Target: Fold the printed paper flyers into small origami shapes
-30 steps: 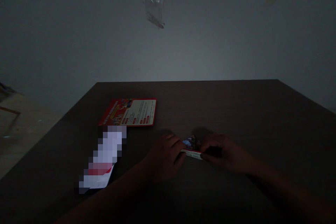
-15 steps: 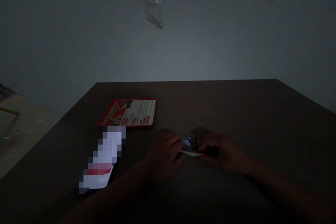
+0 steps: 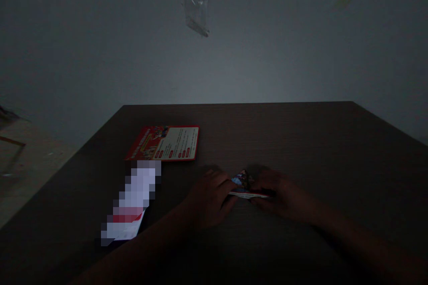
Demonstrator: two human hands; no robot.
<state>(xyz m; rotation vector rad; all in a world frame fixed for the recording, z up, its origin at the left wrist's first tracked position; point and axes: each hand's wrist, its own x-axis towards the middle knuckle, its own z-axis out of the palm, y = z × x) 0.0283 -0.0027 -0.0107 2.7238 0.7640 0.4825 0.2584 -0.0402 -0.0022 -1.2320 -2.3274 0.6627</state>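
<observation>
Presumably, the folded paper is light, pliable and easily creased; hold it by the left end, then the right, using light pressure. Reference point: the red card. The left hand, on the near side and to the right of the card, is closed over the paper's left end. The paper lies farther right of the card, between both hands. The right hand, farthest right of the card, pinches the paper's right end; dim light obscures exact fingertip contact.

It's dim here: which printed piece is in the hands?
The small piece, partly covered and held from both sides; the larger red card lies untouched, farther left.
</observation>
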